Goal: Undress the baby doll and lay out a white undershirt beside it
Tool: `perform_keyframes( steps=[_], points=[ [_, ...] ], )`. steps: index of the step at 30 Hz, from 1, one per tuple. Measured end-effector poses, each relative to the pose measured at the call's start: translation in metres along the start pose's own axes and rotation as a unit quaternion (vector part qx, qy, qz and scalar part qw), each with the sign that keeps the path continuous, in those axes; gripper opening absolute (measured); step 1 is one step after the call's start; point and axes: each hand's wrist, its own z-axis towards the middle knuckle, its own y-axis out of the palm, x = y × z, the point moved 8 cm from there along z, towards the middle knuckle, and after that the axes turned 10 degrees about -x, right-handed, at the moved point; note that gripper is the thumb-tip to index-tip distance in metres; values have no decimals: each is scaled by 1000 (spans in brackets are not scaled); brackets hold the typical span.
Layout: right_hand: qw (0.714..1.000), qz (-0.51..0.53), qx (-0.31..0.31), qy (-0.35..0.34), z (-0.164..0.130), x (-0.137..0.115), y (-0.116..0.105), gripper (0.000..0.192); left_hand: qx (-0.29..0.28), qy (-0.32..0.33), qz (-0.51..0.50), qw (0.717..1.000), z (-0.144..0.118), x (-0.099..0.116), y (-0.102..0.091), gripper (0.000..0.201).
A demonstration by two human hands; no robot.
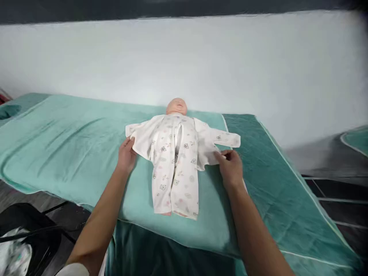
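Note:
A baby doll [176, 107] lies on its back on the green-covered bed, its head toward the wall. White printed baby trousers [184, 184] cover its legs. Over its upper body a white printed baby shirt [205, 140] is spread, with both sleeves out to the sides. My left hand [127, 153] pinches the shirt's lower edge on the left, below that sleeve. On the right, my right hand [230, 165] pinches the shirt's lower corner between thumb and fingers. The doll's arms are hidden by the cloth.
The light green sheet [71, 134] covers the bed, with a darker green cover [267, 180] on the right. A white wall [184, 61] stands behind. At the lower left is a black chair [28, 222] with patterned cloth [17, 251] on it.

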Motion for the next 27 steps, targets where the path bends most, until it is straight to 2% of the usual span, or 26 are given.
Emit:
perform_keyframes(
  steps=[2, 3, 4, 6, 8, 10, 11, 12, 13, 14, 16, 18, 20, 23, 25, 27],
  points=[
    [996, 50, 25, -70, 1, -36, 12, 25, 5, -1, 12, 1000, 8, 3, 13, 28],
    [993, 53, 11, -101, 0, -55, 22, 23, 0, 3, 35, 999, 10, 7, 23, 29],
    [988, 56, -15, -144, -4, -77, 33, 22, -10, 8, 69, 998, 11, 12, 35, 29],
    [963, -17, -128, -235, -20, -123, 62, 12, -37, 35, 173, 984, 6, 29, 64, 27],
    [900, -139, -309, -273, -45, -149, 98, 9, -104, 45, 316, 942, -4, 42, 100, 25],
    [841, -196, -426, -270, -64, -154, 112, 7, -260, 22, 421, 869, -18, 39, 139, 24],
    [828, -197, -457, -259, -67, -153, 112, 6, -333, 6, 446, 831, -25, 34, 151, 26],
    [831, -184, -463, -246, -64, -151, 108, 6, -378, -6, 458, 805, -29, 30, 157, 27],
    [849, -162, -447, -232, -54, -149, 102, 11, -385, -12, 465, 797, -26, 28, 156, 29],
    [876, -140, -407, -216, -39, -146, 95, 16, -356, -10, 473, 806, -17, 28, 151, 30],
    [931, -119, -289, -187, -3, -139, 82, 24, -235, 15, 493, 837, 12, 34, 134, 30],
    [958, -133, -193, -163, 31, -135, 81, 27, -135, 47, 509, 849, 42, 36, 126, 28],
    [961, -178, -159, -141, 57, -135, 98, 27, -98, 60, 516, 849, 73, 31, 132, 26],
    [943, -270, -178, -77, 83, -131, 131, 30, -119, 16, 538, 834, 110, 13, 152, 20],
    [930, -312, -189, -42, 90, -127, 142, 31, -142, -30, 542, 828, 124, -1, 158, 15],
    [928, -319, -191, -30, 92, -125, 143, 29, -145, -54, 524, 838, 129, -8, 158, 11]
  ],
)
